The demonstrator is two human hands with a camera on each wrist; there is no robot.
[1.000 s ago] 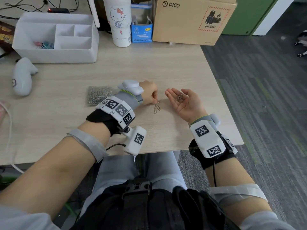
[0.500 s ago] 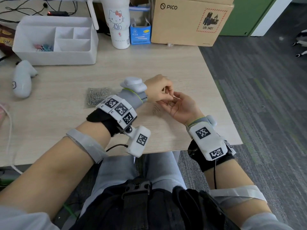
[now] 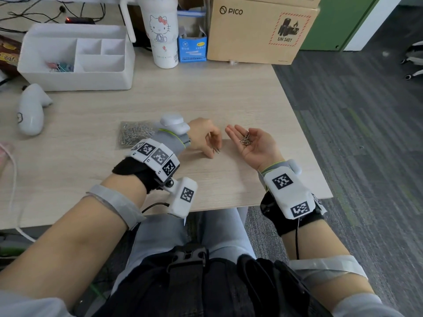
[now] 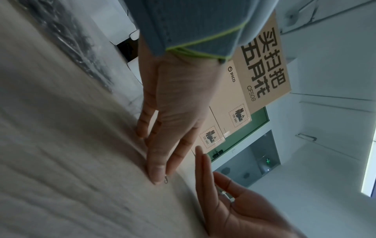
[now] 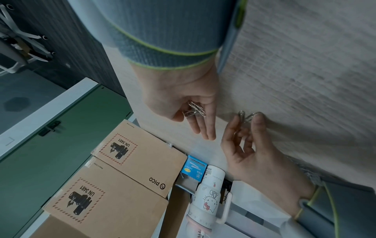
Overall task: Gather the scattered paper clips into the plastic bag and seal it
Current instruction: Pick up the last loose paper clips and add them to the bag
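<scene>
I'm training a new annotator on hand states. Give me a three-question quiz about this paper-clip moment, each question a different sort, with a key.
1. True or false: the right hand lies palm up with silver metal paper clips resting in it.
2. Multiple choice: the left hand is A) flat on the light wooden desk, B) pinching a paper clip at the desk surface, C) gripping the white Hello Kitty mug.
3. Fill in: the clear plastic bag of paper clips lies on the desk beside the ___ wrist.

Key: 1 true; 2 B; 3 left.
</scene>
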